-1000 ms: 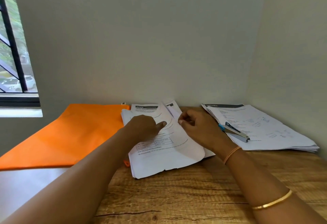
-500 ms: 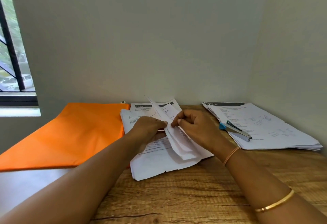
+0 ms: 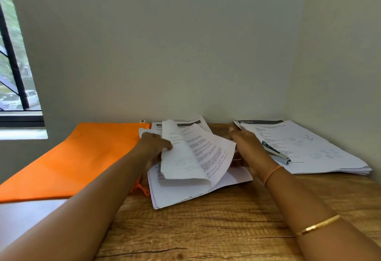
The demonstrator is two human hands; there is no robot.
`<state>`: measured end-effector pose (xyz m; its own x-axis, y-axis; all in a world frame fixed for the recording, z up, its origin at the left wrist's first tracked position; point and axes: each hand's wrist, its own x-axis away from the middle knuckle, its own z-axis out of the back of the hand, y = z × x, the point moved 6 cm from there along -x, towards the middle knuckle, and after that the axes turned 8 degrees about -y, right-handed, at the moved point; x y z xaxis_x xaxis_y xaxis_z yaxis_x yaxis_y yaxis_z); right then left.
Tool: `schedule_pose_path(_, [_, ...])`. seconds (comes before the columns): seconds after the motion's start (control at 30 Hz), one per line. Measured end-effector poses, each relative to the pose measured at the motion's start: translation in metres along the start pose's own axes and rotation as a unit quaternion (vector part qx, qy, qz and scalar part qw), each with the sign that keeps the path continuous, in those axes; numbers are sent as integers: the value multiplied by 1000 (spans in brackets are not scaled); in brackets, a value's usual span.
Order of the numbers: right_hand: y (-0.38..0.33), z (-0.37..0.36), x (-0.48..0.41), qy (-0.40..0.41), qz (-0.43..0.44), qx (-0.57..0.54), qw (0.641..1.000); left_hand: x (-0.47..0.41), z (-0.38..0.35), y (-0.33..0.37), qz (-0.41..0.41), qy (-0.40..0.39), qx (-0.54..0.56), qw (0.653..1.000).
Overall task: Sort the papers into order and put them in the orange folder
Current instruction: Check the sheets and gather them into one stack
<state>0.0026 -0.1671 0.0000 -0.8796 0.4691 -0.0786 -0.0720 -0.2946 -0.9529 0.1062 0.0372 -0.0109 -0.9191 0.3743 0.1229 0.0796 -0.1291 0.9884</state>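
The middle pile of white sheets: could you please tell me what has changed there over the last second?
The left hand has lifted several white printed sheets off it and grips them. The right hand let go and moved right, open. The flat orange folder, the right-hand paper stack and the metal stapler on it stayed put.

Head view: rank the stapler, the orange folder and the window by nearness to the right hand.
1. Stapler, just right of the right hand, on the right paper stack.
2. Orange folder, to the left, beyond the papers that the left hand grips.
3. Window, far left, in the wall.
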Motion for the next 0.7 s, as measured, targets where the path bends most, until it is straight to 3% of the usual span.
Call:
schedule_pose_path(0.17, [9, 0, -1, -33, -38, -48, 998, -7, 5, -7, 19, -11, -108, 994])
schedule_pose_path(0.3, [9, 1, -2, -41, -48, -49, 997, -11, 4, -9, 25, -7, -121, 992])
schedule_pose_path(0.4, [4, -3, -4, -55, -20, -35, 998, -12, 5, -11, 14, -7, -104, 994])
schedule_pose_path(0.5, [-4, -19, 1, -128, 30, -41, 990, -12, 0, -10, -1, -13, -73, 997])
schedule_pose_path(0.7, [-13, -44, 14, -242, 123, 66, 960, -2, -13, 1, -59, -30, -66, 996])
